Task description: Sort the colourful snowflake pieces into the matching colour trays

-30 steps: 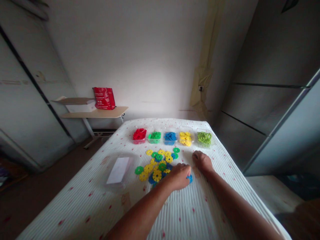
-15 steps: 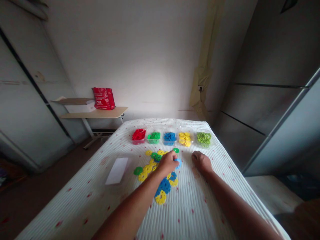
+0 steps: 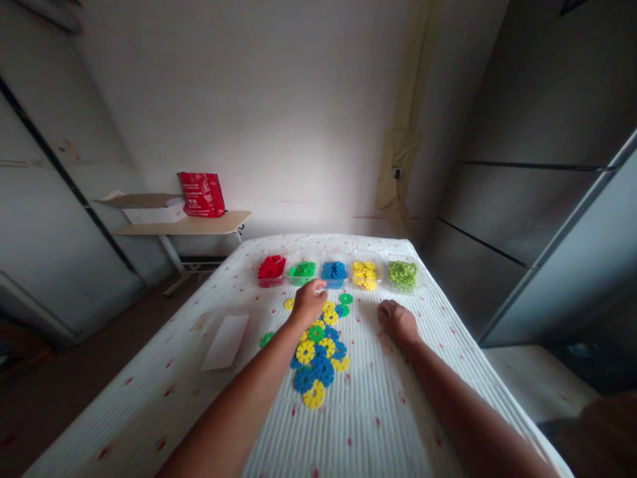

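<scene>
The wall [image 3: 308, 153] is lit brightest near its middle. At left, a side table [image 3: 226, 224] is set on dark floor [image 3: 119, 332].

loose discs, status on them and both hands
Left hand near blue discs' tub, grip unclear. Right hand curled on cloth. Loose discs in mixed heap, left forearm hiding some.

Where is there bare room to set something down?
Bare tablecloth shows between the loose discs and the right hand, and between the forearms on the discs' near side. Crowded: around the left hand, by discs and tubs.
</scene>
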A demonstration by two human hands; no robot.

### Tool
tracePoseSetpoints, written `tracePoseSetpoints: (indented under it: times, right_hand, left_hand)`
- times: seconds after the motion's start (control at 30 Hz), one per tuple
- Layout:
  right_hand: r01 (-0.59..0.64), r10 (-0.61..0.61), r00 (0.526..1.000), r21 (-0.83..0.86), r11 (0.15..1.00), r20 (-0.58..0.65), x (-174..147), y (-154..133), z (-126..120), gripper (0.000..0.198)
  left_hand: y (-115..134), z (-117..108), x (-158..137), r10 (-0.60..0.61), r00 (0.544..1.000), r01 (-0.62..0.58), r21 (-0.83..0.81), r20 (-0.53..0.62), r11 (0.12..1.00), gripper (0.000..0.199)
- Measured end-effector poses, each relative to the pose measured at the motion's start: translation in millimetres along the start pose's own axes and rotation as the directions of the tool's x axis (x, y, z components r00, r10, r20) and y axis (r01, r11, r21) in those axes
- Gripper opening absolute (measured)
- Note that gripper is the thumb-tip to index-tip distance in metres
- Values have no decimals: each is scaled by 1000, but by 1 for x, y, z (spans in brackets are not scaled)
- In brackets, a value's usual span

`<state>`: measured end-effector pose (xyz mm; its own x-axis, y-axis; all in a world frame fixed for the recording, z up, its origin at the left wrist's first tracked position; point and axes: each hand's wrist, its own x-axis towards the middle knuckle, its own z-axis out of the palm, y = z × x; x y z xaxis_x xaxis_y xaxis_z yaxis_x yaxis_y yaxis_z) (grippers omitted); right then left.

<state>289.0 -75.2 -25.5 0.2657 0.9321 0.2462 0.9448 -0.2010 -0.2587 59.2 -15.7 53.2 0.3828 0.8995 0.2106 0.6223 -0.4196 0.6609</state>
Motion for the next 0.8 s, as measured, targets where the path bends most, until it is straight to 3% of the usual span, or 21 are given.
tracePoseSetpoints:
  times: [0.13, 0.2, 0.27, 0.37, 0.6, 0.8]
  right_hand:
    - [-8, 8, 1000, -25, 1000, 9, -1, -1, -1, 21]
    - [0, 0, 1000, -39, 999, 9, -1, -2, -1, 21]
    - [4, -3, 1000, -48, 999, 3, -1, -2, -1, 22]
    - [-14, 14, 1000, -57, 998, 3, -1, -4, -1, 23]
    - [-33, 33, 999, -14, 999, 18, -1, -5, -3, 22]
    - [-62, 75, 997, 303, 951, -32, 2, 7, -5, 22]
  left_hand:
    - [-27, -5, -46, 72, 990, -79, 51, 118, 996, 20]
    - [-39, -10, -71, 220, 928, -273, 146, 301, 951, 22]
    - [-48, -13, -92, 233, 891, -346, 248, 391, 905, 38]
    - [-51, -9, -110, 159, 872, -346, 354, 464, 869, 66]
    - [-28, 33, -95, 164, 852, -365, 338, 498, 868, 71]
    - [0, 61, -71, 258, 810, -447, 269, 527, 853, 70]
